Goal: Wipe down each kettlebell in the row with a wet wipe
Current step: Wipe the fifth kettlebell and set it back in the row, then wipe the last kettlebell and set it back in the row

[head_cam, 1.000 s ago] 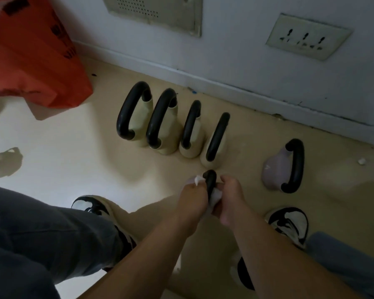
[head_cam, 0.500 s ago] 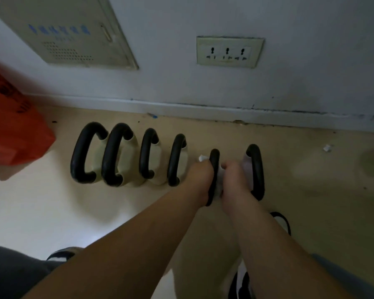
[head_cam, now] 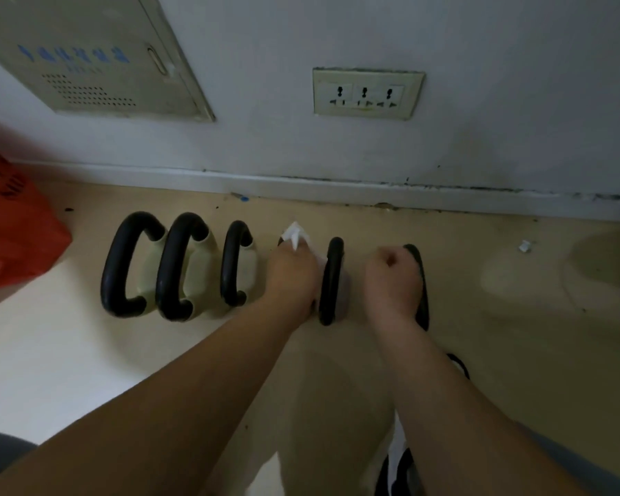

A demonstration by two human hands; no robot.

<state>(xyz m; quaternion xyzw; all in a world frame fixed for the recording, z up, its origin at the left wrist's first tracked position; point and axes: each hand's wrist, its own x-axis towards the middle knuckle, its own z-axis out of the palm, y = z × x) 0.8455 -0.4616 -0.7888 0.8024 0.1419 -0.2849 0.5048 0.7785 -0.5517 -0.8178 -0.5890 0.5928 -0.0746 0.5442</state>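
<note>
A row of kettlebells stands on the beige floor point(head_cam: 498, 352) along the wall, black handles up. At the 9 o'clock edge sits an orange bag point(head_cam: 11, 238). Next comes the first kettlebell point(head_cam: 131, 264), with the second kettlebell point(head_cam: 183, 266) just beside it and the third kettlebell point(head_cam: 237, 263) after that, all cream-bodied. The left hand point(head_cam: 292, 273) covers the fourth kettlebell point(head_cam: 281, 241), of which only a sliver of handle shows at the hand's 11 o'clock; its grip is curled and bunched round the wet wipe point(head_cam: 296, 234), whose white corner sticks out at 12 o'clock past the knuckles. Whether the wipe presses on the handle underneath cannot be told. Just to the right stands the fifth kettlebell point(head_cam: 332, 281), untouched between the two hands. The right hand point(head_cam: 391, 277) has its grip folded into a fist over the sixth kettlebell point(head_cam: 421, 288), apparently wrapped round the handle, which shows only along the hand's 3 o'clock side. On the wall at 12 o'clock is a triple socket point(head_cam: 367, 93), and at 10 o'clock a vented panel point(head_cam: 97, 59).
</note>
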